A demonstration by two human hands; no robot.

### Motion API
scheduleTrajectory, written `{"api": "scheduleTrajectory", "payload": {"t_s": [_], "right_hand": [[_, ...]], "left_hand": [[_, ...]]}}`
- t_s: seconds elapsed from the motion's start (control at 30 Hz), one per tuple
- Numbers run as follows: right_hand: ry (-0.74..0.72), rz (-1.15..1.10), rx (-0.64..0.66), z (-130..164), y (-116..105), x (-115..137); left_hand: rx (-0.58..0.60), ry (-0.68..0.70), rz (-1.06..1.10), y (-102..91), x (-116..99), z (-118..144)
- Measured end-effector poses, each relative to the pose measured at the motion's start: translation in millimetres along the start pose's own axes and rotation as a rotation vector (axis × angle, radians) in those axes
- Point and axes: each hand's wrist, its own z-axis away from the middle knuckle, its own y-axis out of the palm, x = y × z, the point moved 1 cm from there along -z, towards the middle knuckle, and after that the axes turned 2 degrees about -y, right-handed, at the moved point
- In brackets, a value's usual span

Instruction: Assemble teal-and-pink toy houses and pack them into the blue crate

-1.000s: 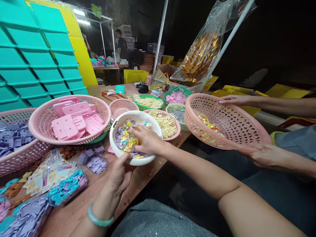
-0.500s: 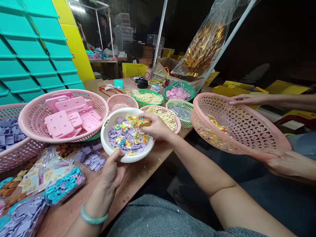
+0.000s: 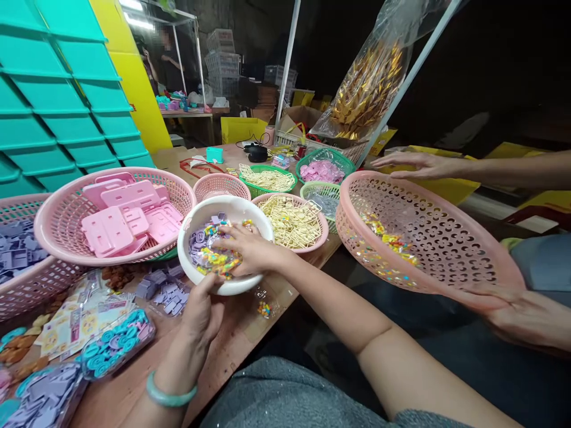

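Note:
My left hand (image 3: pixel 201 315), with a green bangle on its wrist, grips the near rim of a white bowl (image 3: pixel 241 286), thumb over the edge. The bowl is tilted towards me above the table edge. My right hand (image 3: pixel 252 246) is down inside it, fingers spread over the contents and partly hiding them. In there, purple plastic pieces (image 3: pixel 196 239) mix with tiny yellow, orange and blue pieces (image 3: pixel 215 259). A small clump of colourful pieces (image 3: pixel 264 309) lies on the table just below the bowl.
At right, a co-worker's hand (image 3: pixel 521 312) holds a big pink basket (image 3: pixel 446 223) with colourful bits. Another pink basket (image 3: pixel 53 214) holds pink parts. Cream pieces (image 3: pixel 294 223) fill a basket behind the bowl. Bagged teal pieces (image 3: pixel 116 345) lie left; teal bins (image 3: pixel 75 95) stand behind.
My right hand has moved down into the bowl and its fingers have spread, letting go of the colourful pieces. A small clump now shows on the table. The co-worker's upper hand has lifted off the basket.

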Motion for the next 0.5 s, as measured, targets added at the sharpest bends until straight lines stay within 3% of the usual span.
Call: {"api": "scheduleTrajectory", "payload": {"t_s": [0.23,0.33,0.5], "right_hand": [[-0.185,-0.144,-0.181,6,14,-14],[-0.183,-0.180,-0.250,8,17,-13],[-0.070,-0.084,-0.137,13,7,8]], "left_hand": [[-0.029,-0.026,0.018,-2.1,-3,-1],[-0.008,-0.026,0.009,-3.8,-3,-3],[0.011,-0.033,0.009,-5.2,-4,-1]]}}
